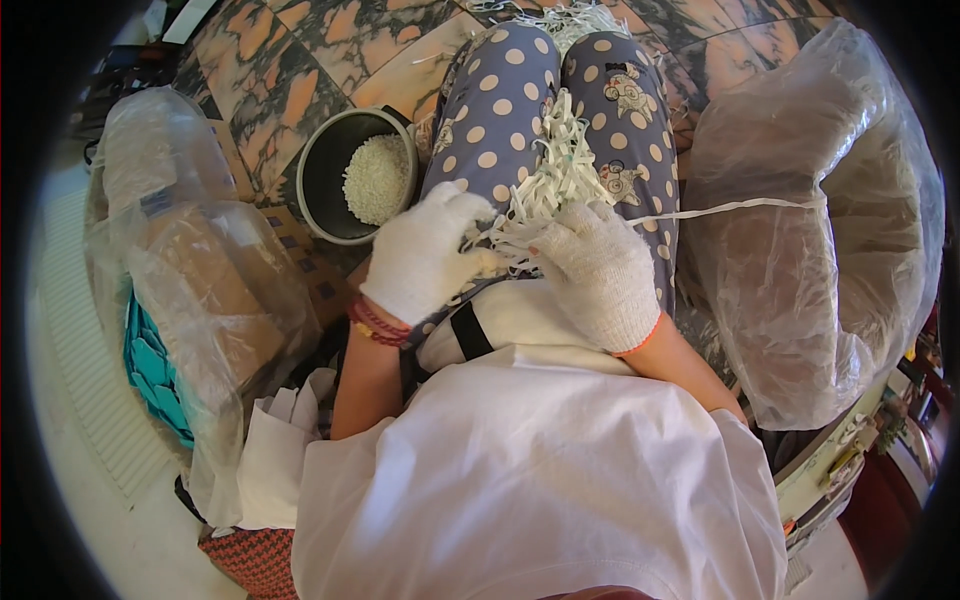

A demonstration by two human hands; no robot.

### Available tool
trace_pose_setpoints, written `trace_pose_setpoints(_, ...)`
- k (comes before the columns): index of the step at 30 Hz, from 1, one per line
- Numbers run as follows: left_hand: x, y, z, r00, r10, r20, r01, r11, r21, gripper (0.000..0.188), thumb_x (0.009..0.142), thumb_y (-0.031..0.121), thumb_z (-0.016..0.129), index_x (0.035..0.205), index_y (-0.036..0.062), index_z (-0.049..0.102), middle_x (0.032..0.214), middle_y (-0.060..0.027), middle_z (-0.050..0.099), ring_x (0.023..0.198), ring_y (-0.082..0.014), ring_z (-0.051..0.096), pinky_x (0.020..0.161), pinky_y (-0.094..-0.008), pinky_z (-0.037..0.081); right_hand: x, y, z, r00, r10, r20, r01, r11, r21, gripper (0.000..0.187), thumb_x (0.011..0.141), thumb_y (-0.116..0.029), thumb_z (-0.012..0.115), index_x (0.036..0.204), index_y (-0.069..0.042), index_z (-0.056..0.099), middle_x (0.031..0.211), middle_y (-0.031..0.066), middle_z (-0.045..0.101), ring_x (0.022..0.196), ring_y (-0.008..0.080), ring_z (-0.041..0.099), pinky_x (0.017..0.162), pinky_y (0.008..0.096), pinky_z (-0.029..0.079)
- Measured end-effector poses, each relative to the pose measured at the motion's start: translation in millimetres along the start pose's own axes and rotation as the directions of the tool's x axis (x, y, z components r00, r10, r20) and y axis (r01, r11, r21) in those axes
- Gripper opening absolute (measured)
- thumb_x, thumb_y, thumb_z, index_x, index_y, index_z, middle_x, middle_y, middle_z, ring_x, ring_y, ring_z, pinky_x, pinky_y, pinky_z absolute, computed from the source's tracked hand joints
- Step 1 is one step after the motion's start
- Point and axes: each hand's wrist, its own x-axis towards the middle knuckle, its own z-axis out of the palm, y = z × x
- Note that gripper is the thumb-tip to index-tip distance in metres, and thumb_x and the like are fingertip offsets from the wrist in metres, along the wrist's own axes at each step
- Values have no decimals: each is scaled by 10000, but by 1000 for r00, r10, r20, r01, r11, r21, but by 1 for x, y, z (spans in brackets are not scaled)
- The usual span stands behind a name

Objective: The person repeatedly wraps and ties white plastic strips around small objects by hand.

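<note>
A loose bundle of thin white strips (555,185) lies across my lap between my thighs. My left hand (425,250), in a white knitted glove, curls at the near left side of the bundle, with strips between its thumb and fingers. My right hand (600,270), in a matching glove with an orange cuff edge, is bent over the near right side of the bundle and grips strips; its fingertips are partly hidden. One long white strip (730,209) stretches from beside my right hand to the large clear plastic bag (760,260) at the right.
A dark bucket (312,190) holding white granules (378,180) stands left of my knees. Farther left, clear plastic (160,150) covers a cardboard box (215,290), beside teal pieces (150,365). More white strips (580,20) lie on the marbled floor (330,40) past my knees.
</note>
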Motion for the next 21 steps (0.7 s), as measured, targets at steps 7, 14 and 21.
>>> trace_pose_setpoints(7, 3, 1, -10, 1000, -8, 9, 8, 995, -103, 293, 804, 69, 833, 1037, 17, 663, 883, -78, 644, 764, -185, 677, 819, -301, 564, 1, -4, -14, 992, 111, -58, -95, 967, 235, 267, 821, -34, 771, 1076, -105, 737, 848, 87, 638, 766, 266, 637, 693, 384, 522)
trace_pose_setpoints(14, 6, 27, -23, 989, -33, 144, 135, 603, -786, 208, 940, 112, 787, 1052, 14, 640, 966, -27, 675, 892, -92, 645, 816, -249, 535, 6, -8, -28, 907, 338, 250, -420, 685, 596, 327, 833, -59, 769, 1159, -83, 748, 786, 123, 657, 691, 280, 663, 654, 351, 531)
trace_pose_setpoints(21, 17, 23, -15, 999, 50, 16, -35, 855, -518, 158, 992, 116, 718, 1074, -18, 701, 961, -48, 711, 870, -94, 658, 777, -267, 542, 5, 7, -23, 981, 186, -46, -152, 901, 406, 149, 913, -24, 675, 1043, -27, 746, 883, 113, 728, 703, 197, 645, 655, 312, 522)
